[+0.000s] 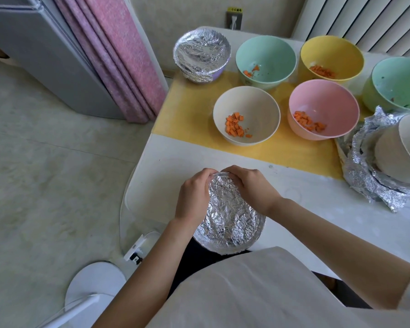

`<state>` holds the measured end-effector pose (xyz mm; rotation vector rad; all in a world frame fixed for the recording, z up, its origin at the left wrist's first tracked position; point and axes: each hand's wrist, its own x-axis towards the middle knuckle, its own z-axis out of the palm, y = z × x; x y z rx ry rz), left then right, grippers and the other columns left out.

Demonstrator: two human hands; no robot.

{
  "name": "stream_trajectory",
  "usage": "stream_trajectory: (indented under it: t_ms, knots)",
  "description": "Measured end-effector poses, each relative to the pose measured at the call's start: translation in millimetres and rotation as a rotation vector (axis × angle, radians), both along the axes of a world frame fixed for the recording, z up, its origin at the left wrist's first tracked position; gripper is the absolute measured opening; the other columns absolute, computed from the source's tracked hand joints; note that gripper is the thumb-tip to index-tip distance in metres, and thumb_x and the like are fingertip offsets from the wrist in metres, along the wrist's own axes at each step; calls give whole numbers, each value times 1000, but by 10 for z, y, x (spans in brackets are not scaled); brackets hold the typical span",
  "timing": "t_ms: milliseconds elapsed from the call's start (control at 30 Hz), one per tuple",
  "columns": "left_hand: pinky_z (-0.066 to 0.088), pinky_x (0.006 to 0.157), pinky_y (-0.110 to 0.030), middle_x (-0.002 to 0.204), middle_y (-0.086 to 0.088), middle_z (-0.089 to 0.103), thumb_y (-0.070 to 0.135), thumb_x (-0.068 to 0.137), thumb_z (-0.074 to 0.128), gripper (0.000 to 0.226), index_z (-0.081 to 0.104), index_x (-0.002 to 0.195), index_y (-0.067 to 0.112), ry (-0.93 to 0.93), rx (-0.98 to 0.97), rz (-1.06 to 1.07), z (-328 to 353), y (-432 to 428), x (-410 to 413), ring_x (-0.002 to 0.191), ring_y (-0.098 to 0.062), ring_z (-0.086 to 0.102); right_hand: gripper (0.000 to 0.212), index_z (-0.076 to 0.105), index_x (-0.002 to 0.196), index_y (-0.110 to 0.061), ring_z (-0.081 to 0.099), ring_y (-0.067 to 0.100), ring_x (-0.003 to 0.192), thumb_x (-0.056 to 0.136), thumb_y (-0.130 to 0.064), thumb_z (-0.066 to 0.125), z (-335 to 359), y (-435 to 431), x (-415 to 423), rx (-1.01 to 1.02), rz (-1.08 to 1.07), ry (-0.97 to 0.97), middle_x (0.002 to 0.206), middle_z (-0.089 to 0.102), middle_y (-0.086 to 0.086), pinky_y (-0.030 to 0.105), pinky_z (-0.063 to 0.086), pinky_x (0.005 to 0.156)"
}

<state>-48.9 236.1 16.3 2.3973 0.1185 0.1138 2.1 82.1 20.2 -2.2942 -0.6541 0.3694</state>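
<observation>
A round, silver, crinkled foil-covered bowl (230,221) sits at the near edge of the white rectangular table (317,209), close against the person's body and partly overhanging the edge. The left hand (193,197) lies on the bowl's left side and the right hand (252,188) on its right side. Both sets of fingers curl over the far rim and press the foil down, and the fingertips nearly meet at the top. The foil is stretched across the mouth of the bowl. It is heavily wrinkled, sags slightly in the middle, and is folded down round the rim.

Farther back, a pale yellow mat (187,110) carries a cream bowl (258,107) and a pink bowl (327,102), each holding diced orange carrot (234,125). Behind them stand a mint-green bowl (270,50) and a yellow bowl (331,50), both with a few carrot pieces. At the far left corner is a second bowl sealed with foil (201,53). At the right edge, loose crumpled foil sheets (365,181) lie under stacked cream bowls (393,152).
</observation>
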Motion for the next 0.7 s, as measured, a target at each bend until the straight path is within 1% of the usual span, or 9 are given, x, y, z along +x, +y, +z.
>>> stream_trajectory:
  t_ms: [67, 100, 200, 233, 300, 367, 467, 567, 700]
  knots:
    - [40, 64, -20, 89, -6, 71, 3, 92, 53, 17, 66, 103, 7, 3, 6, 17, -2, -1, -12, 77, -23, 64, 26, 58, 117, -10, 64, 24, 90, 100, -19, 41, 17, -24, -30, 5, -39, 31, 102, 69, 6, 26, 43, 77]
    - [39, 63, -19, 89, -6, 71, 2, 92, 53, 17, 66, 102, 6, 6, 3, 35, -5, 9, -17, 77, -23, 65, 27, 58, 118, -9, 63, 25, 89, 100, -20, 40, 24, -42, -44, 2, -58, 47, 100, 69, 5, 26, 42, 76]
    - [42, 67, -20, 90, -7, 71, -1, 91, 54, 18, 66, 102, 5, 13, -8, 76, -25, 40, -25, 80, -24, 66, 25, 60, 115, -7, 60, 27, 71, 99, -14, 41, 14, -100, -74, -15, -84, 40, 80, 65, 4, 28, 40, 67]
    - [42, 68, -19, 90, -7, 71, 0, 91, 53, 18, 66, 103, 5, 14, -10, 76, -28, 37, -30, 80, -23, 66, 24, 61, 114, -5, 61, 30, 70, 98, -11, 43, 4, -111, -75, -27, -87, 18, 79, 66, 7, 28, 37, 65]
    - [40, 69, -16, 92, -7, 71, 1, 93, 51, 20, 66, 105, 6, 17, -23, 86, -25, 31, -42, 82, -22, 66, 23, 62, 113, -5, 63, 35, 75, 97, -8, 45, -18, -110, -62, -52, -86, -12, 84, 70, 13, 29, 36, 65]
    - [39, 71, -13, 94, -6, 71, 0, 93, 50, 21, 66, 106, 7, 18, -28, 109, -25, 34, -48, 85, -20, 66, 23, 62, 113, -4, 64, 35, 78, 97, -9, 45, -15, -86, -54, -50, -85, -2, 88, 71, 14, 30, 38, 67]
    - [39, 72, -14, 95, -5, 71, -1, 93, 49, 24, 66, 107, 8, 27, -26, 146, -31, 44, -73, 88, -19, 65, 26, 60, 115, -6, 61, 27, 75, 99, -15, 42, 1, -35, -57, 3, -118, 73, 85, 67, 6, 25, 38, 68]
    - [40, 73, -13, 96, -5, 71, 1, 93, 49, 24, 66, 108, 8, 31, -51, 224, -25, 77, -107, 88, -19, 65, 30, 57, 120, -7, 50, 16, 69, 101, -20, 39, 5, 14, -57, 12, -178, 151, 74, 55, -8, 21, 33, 66]
    - [40, 73, -11, 95, -6, 72, 1, 93, 51, 22, 67, 107, 7, 39, -56, 263, -19, 202, -115, 87, -19, 66, 28, 63, 114, -9, 53, 18, 67, 101, -17, 40, 13, 87, -57, -10, -162, 124, 74, 60, -5, 24, 37, 68]
